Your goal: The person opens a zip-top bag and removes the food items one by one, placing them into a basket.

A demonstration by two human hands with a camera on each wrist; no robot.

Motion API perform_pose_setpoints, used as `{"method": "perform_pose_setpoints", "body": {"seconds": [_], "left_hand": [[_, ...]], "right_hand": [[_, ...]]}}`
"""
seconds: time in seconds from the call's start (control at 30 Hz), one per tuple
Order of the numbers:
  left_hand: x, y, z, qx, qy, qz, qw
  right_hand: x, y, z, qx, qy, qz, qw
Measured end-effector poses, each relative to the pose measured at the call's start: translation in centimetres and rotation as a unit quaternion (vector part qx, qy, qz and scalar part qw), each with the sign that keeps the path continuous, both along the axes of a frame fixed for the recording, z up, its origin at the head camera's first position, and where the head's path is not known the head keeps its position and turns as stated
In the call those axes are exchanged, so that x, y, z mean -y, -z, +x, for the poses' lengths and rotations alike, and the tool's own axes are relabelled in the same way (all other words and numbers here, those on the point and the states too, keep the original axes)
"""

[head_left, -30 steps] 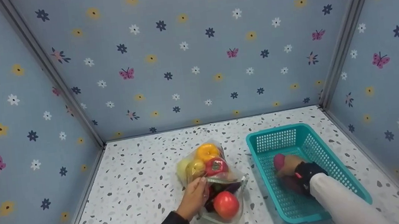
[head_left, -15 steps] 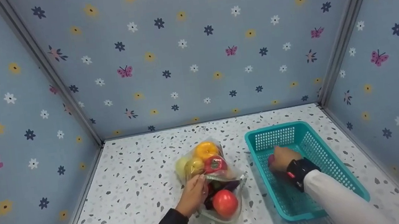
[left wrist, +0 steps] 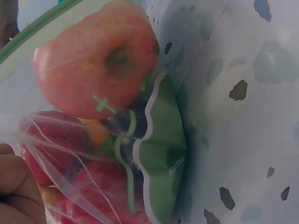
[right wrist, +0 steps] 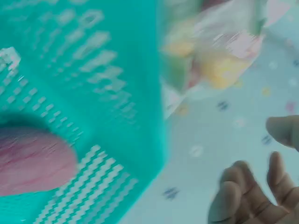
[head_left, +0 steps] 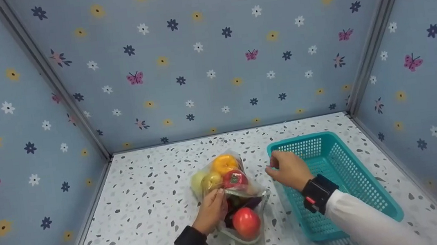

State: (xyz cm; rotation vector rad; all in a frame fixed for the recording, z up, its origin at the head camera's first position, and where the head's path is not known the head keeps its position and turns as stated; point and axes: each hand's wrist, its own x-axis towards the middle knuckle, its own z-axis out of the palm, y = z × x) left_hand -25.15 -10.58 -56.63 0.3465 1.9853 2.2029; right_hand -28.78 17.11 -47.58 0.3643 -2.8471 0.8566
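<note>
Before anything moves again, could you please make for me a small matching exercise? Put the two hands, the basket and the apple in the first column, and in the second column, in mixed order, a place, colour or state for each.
Column one
1. left hand
2. right hand
3. basket
4. apple

Column two
a. inside the clear bag
b. turquoise, with many small holes in the sides
c. pinching the edge of the clear bag
d. by the basket, holding nothing

Right pairs: 1-c, 2-d, 3-b, 4-a
</note>
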Motion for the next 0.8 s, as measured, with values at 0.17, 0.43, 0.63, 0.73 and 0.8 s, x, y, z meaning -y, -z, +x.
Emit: {"method": "perform_pose_setpoints", "body": {"seconds": [0.17,0.43,0.63,0.73,0.8], "left_hand": [[0.0,0.0,-0.2,0.001,-0.007,-0.017,0.9998],[0.1,0.1,-0.5,0.006,0.004,-0.02,0.9998],[0.0,0.2,-0.8,-0.001,-0.001,-0.024,0.9997],[-0.1,0.2,-0.8,-0.009,-0.004,-0.028,0.9996],[-0.1,0.2,-0.8,-0.01,-0.003,-0.023,0.9997]], "right_hand": [[2.1,-0.5,1.4,0.013,-0.054,-0.02,0.9982],[5.0,-0.5,3.9,0.04,-0.193,-0.026,0.9801],[7.1,0.2,5.5,0.06,-0.255,0.021,0.965],[7.8,0.9,6.0,0.064,-0.26,0.051,0.9621],[8.1,1.4,6.3,0.07,-0.256,0.071,0.9616]]}}
